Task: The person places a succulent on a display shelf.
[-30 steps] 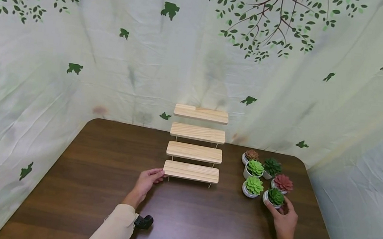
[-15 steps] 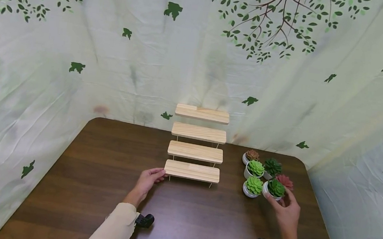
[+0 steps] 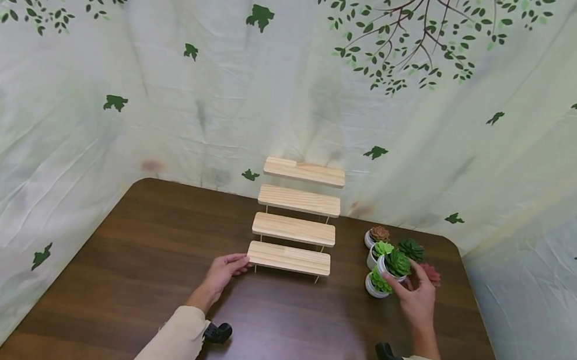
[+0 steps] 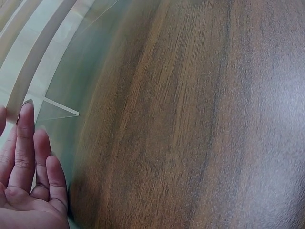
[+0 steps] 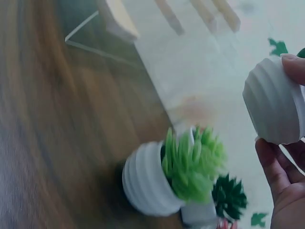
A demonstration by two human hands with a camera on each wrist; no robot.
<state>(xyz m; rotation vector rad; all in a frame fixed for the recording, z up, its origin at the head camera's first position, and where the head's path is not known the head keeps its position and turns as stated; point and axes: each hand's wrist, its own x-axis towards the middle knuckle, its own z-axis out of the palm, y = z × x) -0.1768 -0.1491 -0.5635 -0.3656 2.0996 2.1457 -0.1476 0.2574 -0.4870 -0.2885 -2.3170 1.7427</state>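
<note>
A tiered wooden display stand (image 3: 288, 258) with pale boards stands against the backdrop. At the left end of its lowest board, my left hand (image 3: 222, 276) pinches the corner; the left wrist view shows the fingers (image 4: 24, 157) at the board's edge. My right hand (image 3: 415, 299) grips a potted succulent (image 3: 396, 264), dark green in a white ribbed pot (image 5: 274, 102), raised above the other pots. It overlaps two light green succulents (image 3: 379, 282) in the head view. Behind the hand are a red succulent (image 3: 430, 273) and a darker green one (image 3: 411, 249).
A brown succulent (image 3: 379, 233) stands at the back of the pot cluster. The dark wooden table (image 3: 167, 232) meets a pale leaf-printed cloth backdrop (image 3: 213, 90) behind and at both sides. Black straps with camera mounts (image 3: 218, 333) sit at the wrists.
My right hand has lifted the dark green potted succulent from the front of the cluster and carried it up and left. My left hand has stayed at the stand.
</note>
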